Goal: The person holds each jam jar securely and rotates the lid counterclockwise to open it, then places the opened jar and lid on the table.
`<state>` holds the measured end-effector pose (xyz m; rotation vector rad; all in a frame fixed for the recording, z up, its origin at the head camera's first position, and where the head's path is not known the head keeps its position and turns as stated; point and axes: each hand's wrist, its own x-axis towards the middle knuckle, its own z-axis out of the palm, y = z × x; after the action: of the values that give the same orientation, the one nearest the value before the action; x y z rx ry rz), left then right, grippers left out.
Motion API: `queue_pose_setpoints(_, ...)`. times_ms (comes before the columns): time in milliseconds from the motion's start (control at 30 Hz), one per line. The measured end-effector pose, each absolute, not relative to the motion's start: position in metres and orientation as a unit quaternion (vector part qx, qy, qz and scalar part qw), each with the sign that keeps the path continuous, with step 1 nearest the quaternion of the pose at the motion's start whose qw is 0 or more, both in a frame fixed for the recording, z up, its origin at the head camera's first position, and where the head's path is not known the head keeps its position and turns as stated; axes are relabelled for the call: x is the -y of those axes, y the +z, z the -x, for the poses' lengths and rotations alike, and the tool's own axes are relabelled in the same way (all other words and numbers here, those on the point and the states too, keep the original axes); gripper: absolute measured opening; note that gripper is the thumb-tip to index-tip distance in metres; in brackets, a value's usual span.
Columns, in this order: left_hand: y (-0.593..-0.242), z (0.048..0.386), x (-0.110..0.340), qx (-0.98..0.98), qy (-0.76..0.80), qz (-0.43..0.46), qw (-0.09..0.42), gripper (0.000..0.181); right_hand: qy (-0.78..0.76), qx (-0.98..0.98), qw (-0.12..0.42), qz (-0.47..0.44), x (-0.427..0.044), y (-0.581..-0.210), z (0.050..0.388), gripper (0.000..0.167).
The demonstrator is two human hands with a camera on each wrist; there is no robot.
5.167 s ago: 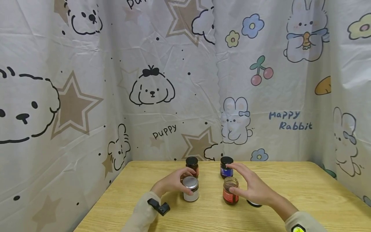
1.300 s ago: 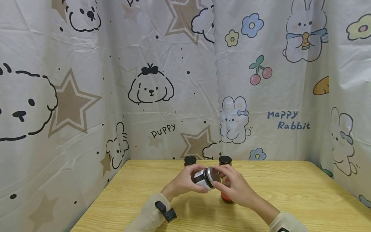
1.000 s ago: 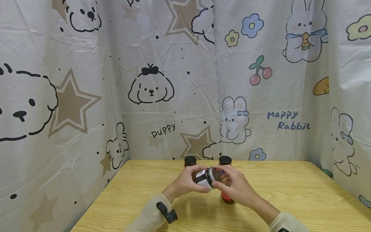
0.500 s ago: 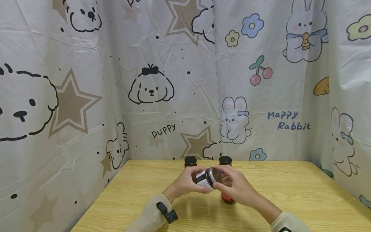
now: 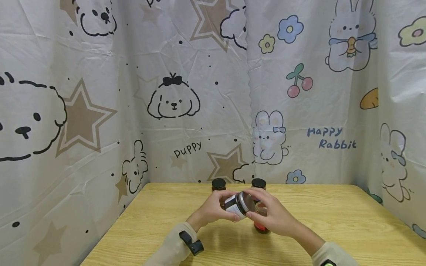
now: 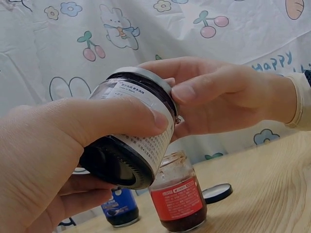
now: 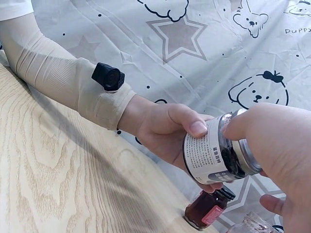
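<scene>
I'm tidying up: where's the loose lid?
In the left wrist view, the loose lid lies on the table, just right of the open red-labelled jar.

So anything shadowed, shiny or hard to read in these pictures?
Head view: soft shadow on the pale wooden table, print on the silver-lidded, white-labelled glass jar too small to read; left wrist: sheen on its dark base; right wrist: larger characters legible, broad shadow across the table.

Soft, even light, faint shadows on the table (image 5: 332, 221)

Left hand (image 5: 211, 209) curled – right hand (image 5: 274, 216) facing it, also curled – forearms (image 5: 171, 242) angled inward.
</scene>
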<state>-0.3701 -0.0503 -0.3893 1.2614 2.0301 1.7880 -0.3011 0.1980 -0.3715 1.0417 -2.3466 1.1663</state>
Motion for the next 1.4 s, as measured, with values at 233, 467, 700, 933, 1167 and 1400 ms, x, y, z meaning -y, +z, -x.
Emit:
queue_pose_setpoints(233,-0.3894,0.3716,0.0504,-0.676,0.597,-0.423,0.082,0.056,0.404,0.823,0.153,-0.368,-0.1992,-0.3716,0.2993,0.058)
queue_pose_setpoints(467,-0.389,0.3717,0.0507,-0.675,0.598,-0.425,0.083,0.056,0.413,0.813,0.143,-0.384,-0.1996,-0.3714,0.2987,0.057)
queue_pose_setpoints(700,-0.3893,0.3701,0.0505,-0.673,0.601,-0.424,0.083,0.056,0.4,0.816,0.147,-0.391,-0.1995,-0.3704,0.2987,0.059)
queue_pose_setpoints(933,-0.3906,0.3711,0.0508,-0.668,0.605,-0.426,0.081,0.056,0.4,0.812,0.154,-0.395,-0.1978,-0.3713,0.2989,0.067)
queue_pose_setpoints(1167,-0.3898,0.3711,0.05,-0.671,0.603,-0.424,0.079,0.055,0.42,0.804,0.152,-0.393,-0.1958,-0.3718,0.2989,0.054)
queue_pose_setpoints(1400,-0.389,0.3687,0.0496,-0.676,0.599,-0.423,0.071,0.057,0.418,0.807,0.18,-0.376,-0.1923,-0.3715,0.2997,0.041)
